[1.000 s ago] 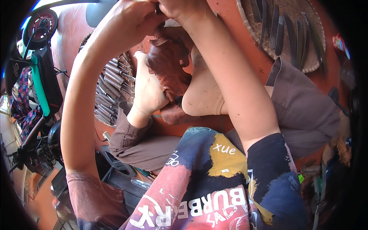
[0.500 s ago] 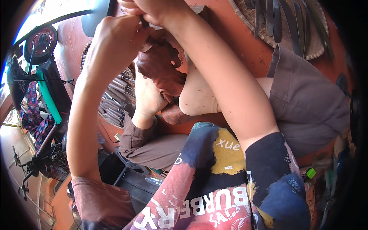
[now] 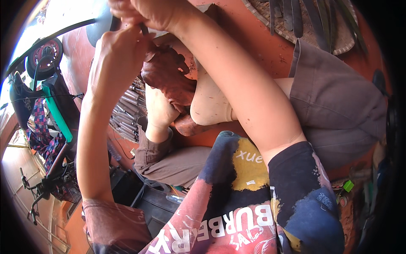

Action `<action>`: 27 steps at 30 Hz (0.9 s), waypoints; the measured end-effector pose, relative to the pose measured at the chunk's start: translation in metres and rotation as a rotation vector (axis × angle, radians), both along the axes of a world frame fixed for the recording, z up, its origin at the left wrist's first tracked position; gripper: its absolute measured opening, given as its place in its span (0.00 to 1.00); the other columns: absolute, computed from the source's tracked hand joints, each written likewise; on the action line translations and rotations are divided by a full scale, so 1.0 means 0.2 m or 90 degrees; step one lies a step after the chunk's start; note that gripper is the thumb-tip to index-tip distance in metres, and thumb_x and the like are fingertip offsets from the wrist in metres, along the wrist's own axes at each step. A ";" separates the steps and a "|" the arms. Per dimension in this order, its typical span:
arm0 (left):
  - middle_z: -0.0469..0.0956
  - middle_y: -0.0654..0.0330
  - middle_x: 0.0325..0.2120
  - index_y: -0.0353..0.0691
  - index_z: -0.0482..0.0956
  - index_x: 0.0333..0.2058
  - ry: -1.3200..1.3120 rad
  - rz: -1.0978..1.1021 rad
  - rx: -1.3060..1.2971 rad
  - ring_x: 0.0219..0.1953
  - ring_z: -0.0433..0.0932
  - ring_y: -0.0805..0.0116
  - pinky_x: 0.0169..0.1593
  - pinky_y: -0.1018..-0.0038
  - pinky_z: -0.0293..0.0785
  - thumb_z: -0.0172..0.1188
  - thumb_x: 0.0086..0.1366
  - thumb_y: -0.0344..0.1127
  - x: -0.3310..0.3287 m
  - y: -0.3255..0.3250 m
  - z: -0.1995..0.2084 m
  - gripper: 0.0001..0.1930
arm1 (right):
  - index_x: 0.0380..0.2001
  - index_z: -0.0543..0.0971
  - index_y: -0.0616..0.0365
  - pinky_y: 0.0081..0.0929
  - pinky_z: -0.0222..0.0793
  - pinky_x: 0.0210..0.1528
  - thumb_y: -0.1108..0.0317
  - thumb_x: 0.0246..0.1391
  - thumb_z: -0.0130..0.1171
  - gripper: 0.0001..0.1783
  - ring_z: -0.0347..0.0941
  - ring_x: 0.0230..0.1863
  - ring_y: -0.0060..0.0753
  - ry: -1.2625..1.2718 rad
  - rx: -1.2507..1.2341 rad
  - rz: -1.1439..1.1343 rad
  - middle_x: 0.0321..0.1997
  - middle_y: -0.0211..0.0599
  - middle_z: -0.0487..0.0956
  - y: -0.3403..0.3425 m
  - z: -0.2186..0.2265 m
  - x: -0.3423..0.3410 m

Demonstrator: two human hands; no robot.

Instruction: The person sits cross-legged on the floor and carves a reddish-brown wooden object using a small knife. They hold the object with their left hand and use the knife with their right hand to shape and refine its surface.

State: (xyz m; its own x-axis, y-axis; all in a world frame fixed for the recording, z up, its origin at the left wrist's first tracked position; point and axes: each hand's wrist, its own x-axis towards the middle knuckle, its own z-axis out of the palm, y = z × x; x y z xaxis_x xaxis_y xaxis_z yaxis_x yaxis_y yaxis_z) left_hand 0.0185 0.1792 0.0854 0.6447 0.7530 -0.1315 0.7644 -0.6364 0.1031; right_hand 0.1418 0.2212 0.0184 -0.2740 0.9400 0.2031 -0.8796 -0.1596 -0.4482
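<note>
A reddish-brown wood carving (image 3: 171, 78) with deep folds and holes is wedged between my two bare feet, the left foot (image 3: 158, 108) and the right foot (image 3: 209, 99). At its upper end my left hand (image 3: 120, 53) is closed, fingertips by the wood. My right hand (image 3: 154, 12), also closed, sits just above and beyond it, partly cut off by the top edge. Between the hands shows a short dark shaft (image 3: 144, 29), like part of a thin carving tool; its handle and tip are hidden.
Left of my feet lies a basket of chisel-like tools (image 3: 127, 111). A round woven tray (image 3: 344, 44) with long dark blades is at the upper right. A rounded wood piece (image 3: 192, 127) lies by my heels. A wheeled vehicle (image 3: 44, 59) stands at the far left.
Both hands and the carving appear slightly further left in the view, as does much of the scene. The hands keep their closed grip at the carving's upper end.
</note>
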 end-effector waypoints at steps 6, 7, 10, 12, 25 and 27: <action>0.75 0.43 0.19 0.31 0.71 0.25 -0.002 0.119 -0.077 0.23 0.77 0.43 0.28 0.56 0.71 0.60 0.65 0.31 0.01 0.03 0.00 0.12 | 0.13 0.67 0.44 0.21 0.46 0.14 0.55 0.68 0.51 0.26 0.52 0.10 0.15 0.024 0.013 -0.055 0.10 0.17 0.60 0.07 -0.03 -0.06; 0.75 0.43 0.18 0.31 0.72 0.25 -0.007 0.131 -0.090 0.22 0.77 0.43 0.27 0.56 0.70 0.60 0.65 0.32 0.02 0.02 0.00 0.12 | 0.13 0.67 0.44 0.22 0.46 0.14 0.55 0.68 0.51 0.26 0.52 0.10 0.15 0.015 0.018 -0.055 0.10 0.17 0.60 0.06 -0.03 -0.06; 0.75 0.45 0.17 0.32 0.73 0.27 0.020 0.054 -0.036 0.20 0.77 0.46 0.26 0.58 0.70 0.60 0.67 0.34 -0.04 0.03 0.00 0.12 | 0.14 0.67 0.44 0.22 0.45 0.13 0.55 0.67 0.51 0.25 0.51 0.09 0.16 0.016 0.026 -0.002 0.10 0.18 0.60 0.09 -0.04 -0.07; 0.74 0.46 0.17 0.32 0.73 0.27 -0.021 0.093 -0.059 0.20 0.76 0.47 0.26 0.60 0.70 0.60 0.66 0.34 -0.06 0.07 -0.04 0.12 | 0.13 0.67 0.44 0.23 0.44 0.13 0.55 0.67 0.52 0.25 0.50 0.09 0.16 0.046 0.004 -0.018 0.10 0.19 0.60 0.12 -0.03 -0.11; 0.73 0.48 0.16 0.33 0.74 0.25 -0.021 0.113 -0.070 0.17 0.73 0.52 0.25 0.61 0.68 0.63 0.65 0.35 -0.04 0.02 -0.03 0.14 | 0.16 0.71 0.49 0.24 0.47 0.15 0.55 0.69 0.51 0.25 0.53 0.11 0.16 -0.121 -0.039 -0.034 0.10 0.21 0.62 0.01 0.03 -0.02; 0.74 0.48 0.16 0.32 0.74 0.25 -0.023 0.134 -0.081 0.17 0.75 0.54 0.25 0.61 0.68 0.63 0.65 0.35 -0.05 0.01 -0.01 0.13 | 0.17 0.75 0.54 0.26 0.49 0.17 0.53 0.68 0.51 0.26 0.56 0.12 0.19 -0.209 -0.031 -0.124 0.11 0.23 0.64 0.02 0.05 -0.05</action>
